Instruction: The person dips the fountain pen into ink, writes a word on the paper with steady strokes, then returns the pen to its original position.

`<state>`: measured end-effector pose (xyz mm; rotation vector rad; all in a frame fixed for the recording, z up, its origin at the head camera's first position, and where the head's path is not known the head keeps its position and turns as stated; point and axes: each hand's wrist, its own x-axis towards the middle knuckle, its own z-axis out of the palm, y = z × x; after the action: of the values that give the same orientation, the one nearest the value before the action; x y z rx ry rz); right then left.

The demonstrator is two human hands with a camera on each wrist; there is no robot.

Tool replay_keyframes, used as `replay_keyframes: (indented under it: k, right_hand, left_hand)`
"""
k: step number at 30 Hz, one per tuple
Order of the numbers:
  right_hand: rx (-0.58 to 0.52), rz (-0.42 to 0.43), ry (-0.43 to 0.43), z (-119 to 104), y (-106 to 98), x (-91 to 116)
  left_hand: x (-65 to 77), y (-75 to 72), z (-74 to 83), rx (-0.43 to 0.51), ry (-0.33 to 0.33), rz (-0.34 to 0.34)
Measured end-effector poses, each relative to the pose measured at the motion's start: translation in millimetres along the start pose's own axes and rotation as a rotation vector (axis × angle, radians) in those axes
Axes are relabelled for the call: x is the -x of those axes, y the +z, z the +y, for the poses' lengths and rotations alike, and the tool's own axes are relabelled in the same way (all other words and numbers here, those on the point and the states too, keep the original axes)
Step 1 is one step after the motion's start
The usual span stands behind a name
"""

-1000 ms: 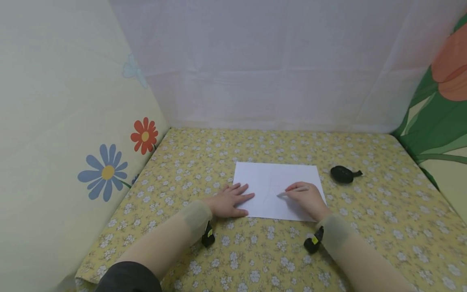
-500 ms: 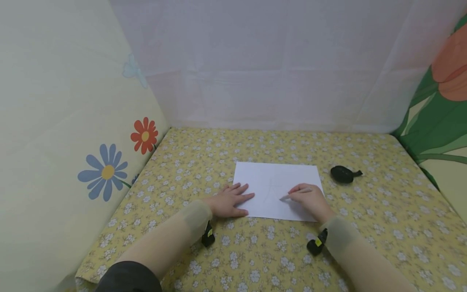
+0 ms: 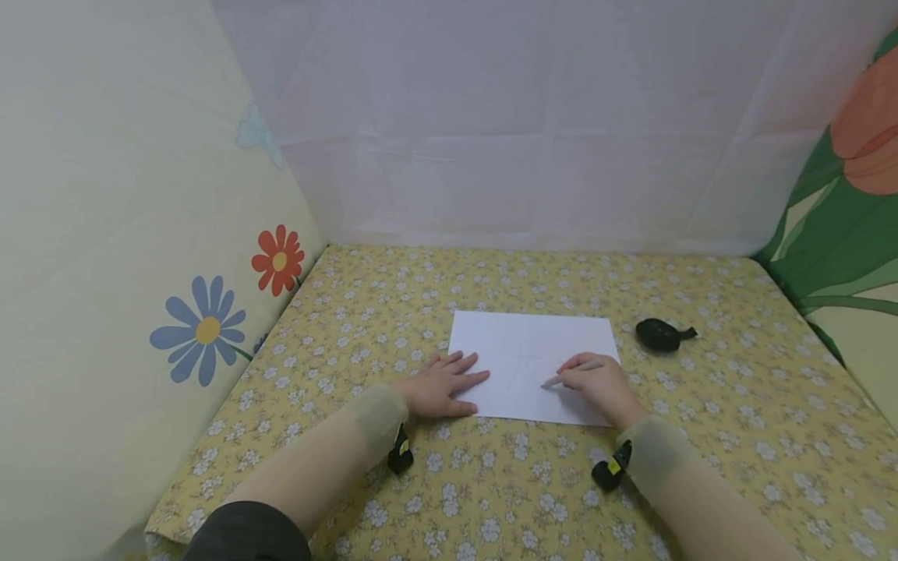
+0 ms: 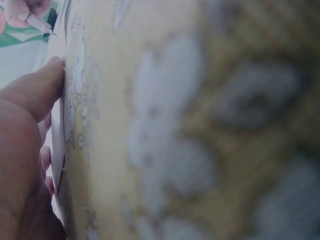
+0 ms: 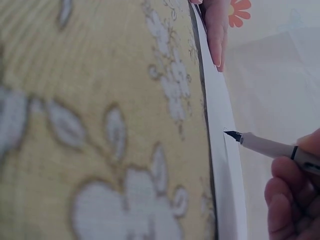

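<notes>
A white sheet of paper (image 3: 491, 331) lies on the table, with faint thin pen strokes near its middle. My left hand (image 3: 443, 387) rests flat on the sheet's left edge, fingers spread. In my right hand (image 3: 596, 383) a light grey fountain pen (image 5: 267, 145) is pinched between thumb and fingers. Its dark nib is right at the paper in the right wrist view, low and right of the strokes in the head view. The left wrist view shows the thumb (image 4: 42, 85) of the left hand along the paper's near edge.
A yellow flowered cloth (image 3: 393, 296) covers the table. To the right of the paper lies a small black rounded object (image 3: 658, 335) with a short tail. A white sheet hangs behind, and flower-printed panels stand at left and right.
My right hand has drawn the pen a little right and toward me across the paper, and another faint stroke shows. The left hand has stayed in place.
</notes>
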<state>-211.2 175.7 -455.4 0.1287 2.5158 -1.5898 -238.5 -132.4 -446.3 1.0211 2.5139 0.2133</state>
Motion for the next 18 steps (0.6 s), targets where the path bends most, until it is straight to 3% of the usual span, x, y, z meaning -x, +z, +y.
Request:
replay_keyframes:
  k: [12, 18]
  right_hand:
    - [-0.135, 0.010, -0.086, 3.7, -2.6, -0.5]
    - [-0.184, 0.030, -0.083, 6.7, -5.9, -1.6]
  left_hand:
    - [0.8, -0.6, 1.1, -0.006, -0.005, -0.005]
    - [-1.1, 2.0, -1.1, -0.016, -0.007, 0.001]
